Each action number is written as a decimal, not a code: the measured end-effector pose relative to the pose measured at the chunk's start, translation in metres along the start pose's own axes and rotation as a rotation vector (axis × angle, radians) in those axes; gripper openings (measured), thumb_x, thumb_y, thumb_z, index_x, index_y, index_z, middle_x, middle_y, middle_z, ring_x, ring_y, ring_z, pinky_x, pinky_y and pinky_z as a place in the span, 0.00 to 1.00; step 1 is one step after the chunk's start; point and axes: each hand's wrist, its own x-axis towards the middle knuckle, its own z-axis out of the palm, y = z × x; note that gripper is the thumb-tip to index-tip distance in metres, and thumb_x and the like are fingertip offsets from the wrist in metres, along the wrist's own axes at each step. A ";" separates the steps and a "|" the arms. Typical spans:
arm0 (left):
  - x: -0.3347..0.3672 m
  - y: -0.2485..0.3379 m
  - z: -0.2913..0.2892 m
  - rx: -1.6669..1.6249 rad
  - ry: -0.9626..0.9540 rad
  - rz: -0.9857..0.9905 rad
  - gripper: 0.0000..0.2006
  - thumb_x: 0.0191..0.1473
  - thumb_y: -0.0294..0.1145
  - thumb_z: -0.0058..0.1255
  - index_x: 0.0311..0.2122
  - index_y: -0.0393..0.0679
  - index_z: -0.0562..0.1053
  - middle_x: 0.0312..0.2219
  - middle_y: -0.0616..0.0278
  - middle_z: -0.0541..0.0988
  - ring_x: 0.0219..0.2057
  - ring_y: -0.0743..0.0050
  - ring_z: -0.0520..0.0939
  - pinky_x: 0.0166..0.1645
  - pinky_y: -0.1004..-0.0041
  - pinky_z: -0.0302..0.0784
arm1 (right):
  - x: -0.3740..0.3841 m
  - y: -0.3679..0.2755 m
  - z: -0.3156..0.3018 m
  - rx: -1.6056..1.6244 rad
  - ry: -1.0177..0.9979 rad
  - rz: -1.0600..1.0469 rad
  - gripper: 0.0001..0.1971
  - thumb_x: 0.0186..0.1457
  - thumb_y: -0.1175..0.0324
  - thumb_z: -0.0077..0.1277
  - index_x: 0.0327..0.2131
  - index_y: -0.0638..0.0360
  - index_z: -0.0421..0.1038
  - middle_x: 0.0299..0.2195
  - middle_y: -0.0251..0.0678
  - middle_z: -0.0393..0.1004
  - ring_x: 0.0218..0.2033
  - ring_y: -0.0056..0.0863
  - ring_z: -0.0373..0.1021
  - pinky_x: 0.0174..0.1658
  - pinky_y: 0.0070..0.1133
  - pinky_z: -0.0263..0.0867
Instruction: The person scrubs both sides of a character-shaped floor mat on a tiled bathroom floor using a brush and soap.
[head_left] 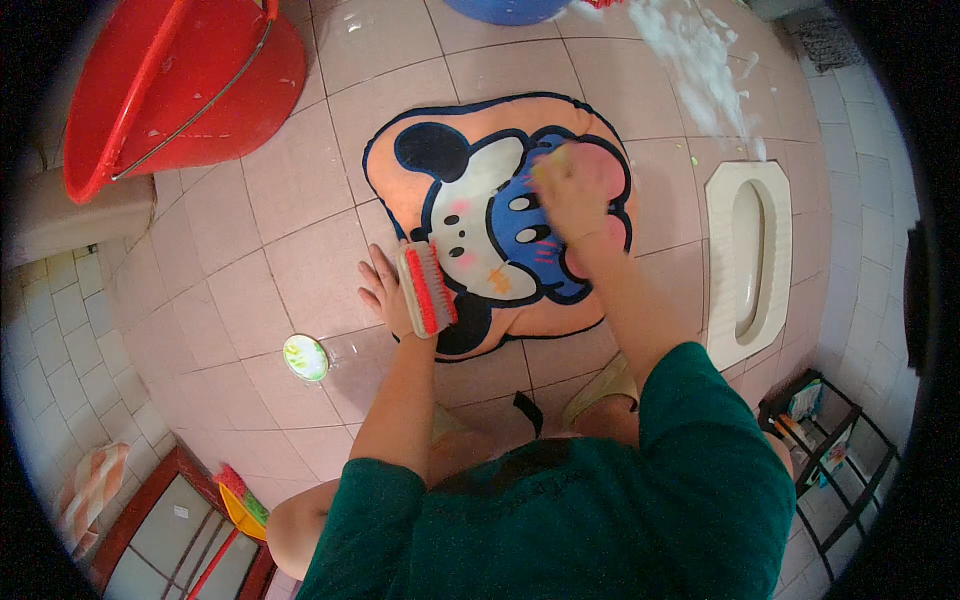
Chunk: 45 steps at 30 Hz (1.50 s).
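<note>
An oval green-and-white disc [305,357] lay on the tiled floor [270,395]. Just beyond, the left hand [386,297] had spread fingers behind a red-bristled brush [428,290]; its grip could not be told. The cartoon mat [480,220] lay flat beneath both hands; the right hand [572,197], blurred, was over its blue-and-pink side, its closure unclear. Farther off stood a red bucket [215,100], with white foam [690,55] opposite.

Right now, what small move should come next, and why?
Probably turn the brush face-down onto the mat: it sits at the left hand with its bristles facing sideways, while the right hand, blurred, is at the mat's pink part.
</note>
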 end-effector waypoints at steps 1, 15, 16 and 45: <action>0.001 -0.002 0.002 -0.026 0.014 0.005 0.38 0.50 0.52 0.52 0.66 0.61 0.56 0.69 0.54 0.44 0.68 0.37 0.44 0.64 0.35 0.42 | 0.009 0.017 -0.010 -0.143 0.140 0.006 0.12 0.54 0.59 0.52 0.42 0.44 0.74 0.44 0.46 0.69 0.45 0.46 0.66 0.44 0.39 0.63; -0.019 0.006 -0.035 -0.590 0.074 0.170 0.38 0.41 0.26 0.62 0.58 0.31 0.57 0.54 0.37 0.66 0.54 0.39 0.69 0.58 0.56 0.65 | -0.105 -0.134 -0.001 0.282 -0.093 -0.184 0.16 0.50 0.65 0.52 0.44 0.48 0.70 0.54 0.48 0.63 0.44 0.44 0.66 0.44 0.38 0.64; -0.027 0.005 -0.032 -0.603 0.100 0.136 0.37 0.42 0.24 0.60 0.58 0.31 0.58 0.54 0.37 0.65 0.55 0.38 0.68 0.59 0.54 0.63 | -0.105 -0.124 -0.002 0.261 -0.115 -0.258 0.15 0.50 0.65 0.51 0.44 0.46 0.70 0.56 0.48 0.62 0.44 0.44 0.66 0.43 0.37 0.64; -0.047 0.002 -0.007 -0.664 0.164 0.034 0.31 0.42 0.24 0.57 0.53 0.31 0.58 0.52 0.32 0.63 0.53 0.32 0.65 0.59 0.51 0.60 | -0.075 0.072 -0.054 -0.083 -0.037 0.344 0.21 0.53 0.60 0.53 0.50 0.53 0.67 0.45 0.49 0.69 0.45 0.50 0.67 0.48 0.40 0.64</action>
